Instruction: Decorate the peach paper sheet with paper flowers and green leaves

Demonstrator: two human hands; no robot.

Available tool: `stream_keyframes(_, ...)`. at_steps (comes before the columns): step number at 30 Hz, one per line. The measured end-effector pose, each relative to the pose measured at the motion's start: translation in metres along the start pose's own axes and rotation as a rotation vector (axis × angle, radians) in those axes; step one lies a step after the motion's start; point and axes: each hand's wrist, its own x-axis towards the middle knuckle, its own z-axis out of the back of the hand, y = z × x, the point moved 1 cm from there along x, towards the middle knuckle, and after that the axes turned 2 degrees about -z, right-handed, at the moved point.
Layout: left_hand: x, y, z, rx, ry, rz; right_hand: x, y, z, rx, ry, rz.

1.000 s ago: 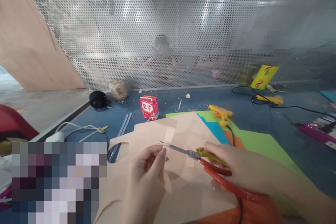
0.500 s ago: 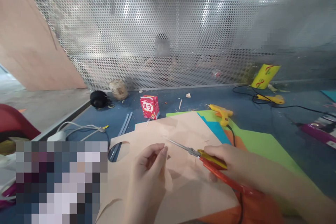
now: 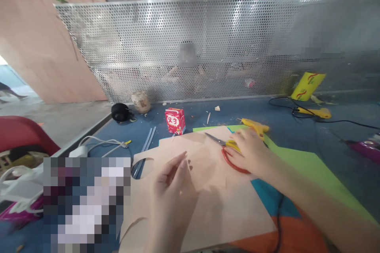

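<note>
Head-worn view, forward and down

The scissors (image 3: 219, 142) pair grey blades with one yellow and one orange-red handle, over a pale peach sheet (image 3: 237, 213). Green (image 3: 308, 166), blue (image 3: 271, 193) and orange sheets (image 3: 297, 231) show around it on a blue tabletop (image 3: 323, 138). The box (image 3: 175, 121) is pinkish red with a white patch bearing red characters, and the silvery panel (image 3: 133, 47) is dotted with rows of holes.

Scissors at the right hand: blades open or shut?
Shut, it appears: the metal scissors with red and yellow handles show their grey blades lying together as one narrow taper, no gap visible between them.
</note>
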Motion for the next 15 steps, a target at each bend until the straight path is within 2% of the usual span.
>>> stream_keyframes(2,0.003,0.004,0.003,-0.024,-0.023,0.012,-0.007,0.021,0.005,0.234,-0.023,0.217)
stream_keyframes(3,0.004,0.006,0.005,-0.044,-0.023,0.019,-0.01,0.032,0.007,0.368,0.033,0.264)
stream_keyframes(5,0.007,0.01,0.007,-0.098,0.007,0.038,-0.014,0.049,0.009,0.49,0.075,0.313)
stream_keyframes(8,0.006,0.014,0.006,-0.176,0.055,0.041,-0.01,0.059,0.007,0.632,0.157,0.343)
stream_keyframes(10,0.005,0.014,0.002,-0.145,0.045,-0.038,-0.003,0.057,0.004,0.738,0.17,0.326)
stream_keyframes(13,0.004,0.012,-0.001,-0.047,-0.005,-0.18,0.003,0.05,-0.001,0.835,0.18,0.282)
stream_keyframes(15,0.004,0.01,0.002,-0.002,-0.088,-0.26,0.004,0.046,-0.005,0.892,0.244,0.251)
